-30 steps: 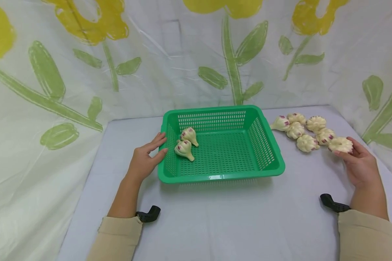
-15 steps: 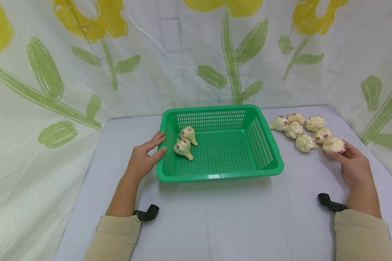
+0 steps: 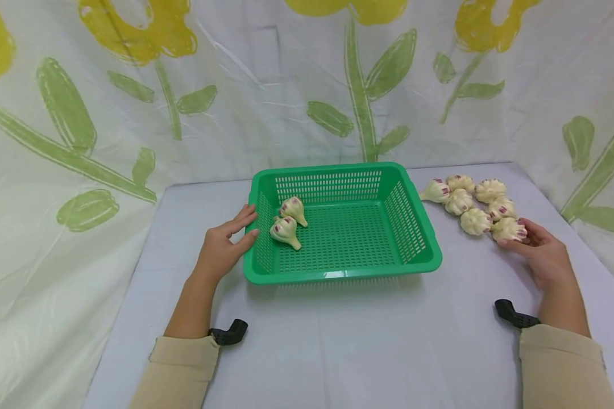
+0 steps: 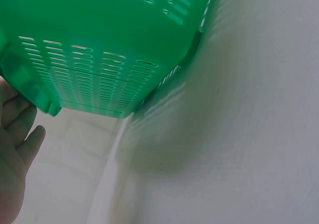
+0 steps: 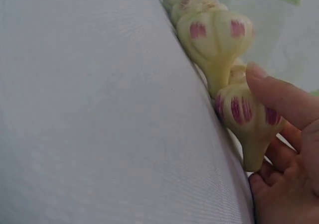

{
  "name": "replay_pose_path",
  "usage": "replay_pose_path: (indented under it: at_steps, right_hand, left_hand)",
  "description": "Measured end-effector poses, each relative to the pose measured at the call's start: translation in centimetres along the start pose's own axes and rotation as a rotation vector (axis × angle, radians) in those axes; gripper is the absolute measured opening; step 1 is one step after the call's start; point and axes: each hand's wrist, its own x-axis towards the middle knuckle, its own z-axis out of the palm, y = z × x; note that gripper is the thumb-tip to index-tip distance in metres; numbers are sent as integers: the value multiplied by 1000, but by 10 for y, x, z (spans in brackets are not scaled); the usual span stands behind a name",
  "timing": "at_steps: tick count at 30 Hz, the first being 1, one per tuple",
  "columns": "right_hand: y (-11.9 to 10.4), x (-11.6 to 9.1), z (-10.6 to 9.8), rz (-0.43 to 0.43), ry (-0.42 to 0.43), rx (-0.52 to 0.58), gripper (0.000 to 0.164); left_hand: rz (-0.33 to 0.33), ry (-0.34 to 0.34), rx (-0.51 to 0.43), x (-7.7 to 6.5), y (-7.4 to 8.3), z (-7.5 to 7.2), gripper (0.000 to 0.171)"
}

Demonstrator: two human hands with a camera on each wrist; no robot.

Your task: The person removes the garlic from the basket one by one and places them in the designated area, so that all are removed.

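Observation:
On the table's right side, my right hand (image 3: 544, 255) holds a cream garlic bulb (image 3: 509, 229) with purple marks between thumb and fingers. In the right wrist view the thumb lies over this bulb (image 5: 244, 112), and its stem points down beside the curled fingers. Several other garlic bulbs (image 3: 476, 221) cluster right beside it. My left hand (image 3: 221, 250) rests at the left rim of a green plastic basket (image 3: 332, 276), fingers and thumb fairly straight. Inside, two garlic bulbs (image 3: 285, 232) show at the left end. The left wrist view shows the basket's slotted outer wall (image 4: 99, 50).
A white cloth (image 3: 327, 335) covers the table. Behind it hangs a pale sheet (image 3: 266, 125) painted with yellow flowers and green leaves. Black camera mounts (image 3: 230, 333) sit at both wrists, by the beige sleeves.
My right hand has moved left with its garlic bulb, bringing it up against the cluster. The left hand stays at the basket rim. The whole head view has shifted slightly.

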Motion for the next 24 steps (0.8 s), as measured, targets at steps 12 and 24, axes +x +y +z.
replay_pose_path:
  at_steps: [12, 24]
  right_hand:
    - [2, -2, 0, -107, -84, 94, 68]
    - [4, -2, -1, -87, 17, 39, 64]
  left_hand:
    - [18, 7, -17, 1, -1, 0, 41]
    - [15, 0, -20, 0, -1, 0, 42]
